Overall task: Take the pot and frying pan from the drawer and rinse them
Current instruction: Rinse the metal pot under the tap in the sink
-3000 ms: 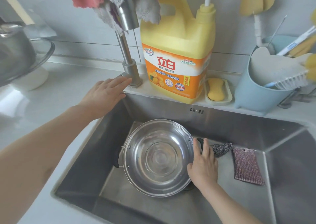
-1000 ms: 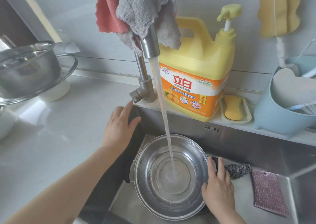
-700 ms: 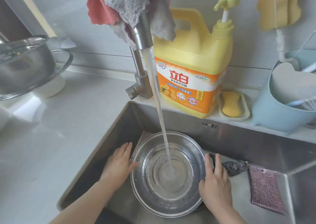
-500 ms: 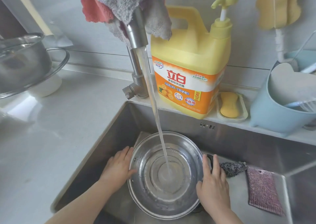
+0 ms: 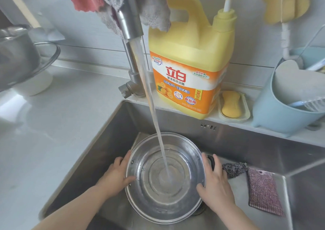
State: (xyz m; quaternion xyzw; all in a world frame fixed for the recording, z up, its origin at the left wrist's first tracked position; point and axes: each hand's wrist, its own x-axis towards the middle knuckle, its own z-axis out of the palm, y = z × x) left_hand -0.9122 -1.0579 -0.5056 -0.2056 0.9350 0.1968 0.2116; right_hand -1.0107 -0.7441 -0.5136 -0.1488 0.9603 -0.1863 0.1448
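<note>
A round steel pot (image 5: 149,200) stands in the steel sink (image 5: 109,133), a little water pooled in its bottom. Water runs from the tap (image 5: 131,27) straight into the middle of the pot. My left hand (image 5: 117,175) grips the pot's left side, thumb over the rim. On the right side my right hand (image 5: 215,182) holds the black handle and the rim. No frying pan shows in this view.
A yellow detergent jug (image 5: 191,57) and a soap dish (image 5: 233,106) stand on the ledge behind the sink. A blue tub (image 5: 277,113) of brushes is at the right. A steel scourer (image 5: 233,169) and purple cloth (image 5: 263,193) lie in the sink. Steel bowls (image 5: 19,57) sit on the left counter.
The tap was turned on and water began to run. My left hand came down from the tap lever into the sink and took the pot's left side. The right hand stayed on the handle.
</note>
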